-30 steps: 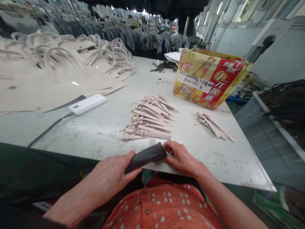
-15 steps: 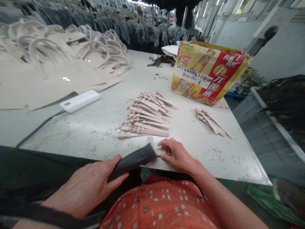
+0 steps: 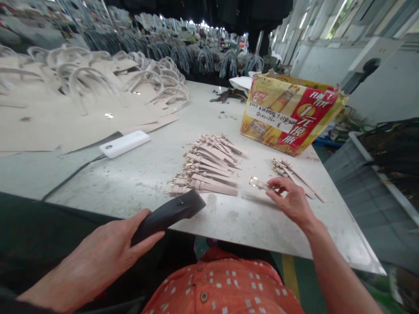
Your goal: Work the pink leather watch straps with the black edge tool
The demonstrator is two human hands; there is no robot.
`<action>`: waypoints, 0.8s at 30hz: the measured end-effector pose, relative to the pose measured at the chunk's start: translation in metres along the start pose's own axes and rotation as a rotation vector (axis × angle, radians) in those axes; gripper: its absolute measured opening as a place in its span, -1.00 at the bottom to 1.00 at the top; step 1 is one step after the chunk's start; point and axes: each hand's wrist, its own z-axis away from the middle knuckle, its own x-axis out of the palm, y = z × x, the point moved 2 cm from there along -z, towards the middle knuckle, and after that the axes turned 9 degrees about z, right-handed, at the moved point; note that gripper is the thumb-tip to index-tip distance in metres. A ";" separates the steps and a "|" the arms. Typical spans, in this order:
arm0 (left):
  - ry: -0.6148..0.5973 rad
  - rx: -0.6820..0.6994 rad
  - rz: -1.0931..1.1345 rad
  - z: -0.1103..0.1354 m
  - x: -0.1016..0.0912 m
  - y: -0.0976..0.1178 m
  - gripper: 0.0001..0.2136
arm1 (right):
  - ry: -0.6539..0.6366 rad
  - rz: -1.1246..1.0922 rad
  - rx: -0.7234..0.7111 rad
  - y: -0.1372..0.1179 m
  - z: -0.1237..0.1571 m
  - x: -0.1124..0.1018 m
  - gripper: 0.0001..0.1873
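My left hand (image 3: 104, 250) is wrapped round a black handheld tool (image 3: 166, 213) with a broad flat end, which points over the table's front edge; its exact kind I cannot tell. Pinched in the fingers of my right hand (image 3: 293, 200) is a short pale pink buckle strap (image 3: 260, 183), its gold buckle pointing left, just above the tabletop. Left of that hand spreads a pile of similar buckle straps (image 3: 212, 172), buckles mostly to the left. A smaller group of straps (image 3: 296, 178) lies right behind my right hand.
A yellow and red carton (image 3: 271, 115) stands at the table's back right. Pale bag panels (image 3: 39, 126) with looped handles cover the left side. A white device (image 3: 126, 144) with a dark cable lies before them. Right of the table stands a grey bin (image 3: 369, 192) holding dark material.
My right hand has moved right and away from me, carrying the buckle strap from the tool's end toward the smaller group. The tool in my left hand has shifted left. The camera view has shifted.
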 end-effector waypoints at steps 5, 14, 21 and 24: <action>0.063 -0.072 0.017 0.004 -0.004 -0.037 -0.55 | 0.207 0.194 0.020 0.056 -0.019 -0.031 -0.90; 0.054 -0.092 0.036 -0.006 0.008 -0.058 -0.38 | -0.184 0.141 -0.256 -0.091 -0.042 0.080 -0.78; -0.031 -0.147 0.039 0.001 0.007 -0.043 -0.25 | -0.406 0.338 -0.315 -0.161 -0.061 0.141 -0.85; -0.057 -0.151 0.030 0.003 0.003 -0.036 -0.23 | -0.357 0.310 -0.297 -0.156 -0.061 0.140 -0.95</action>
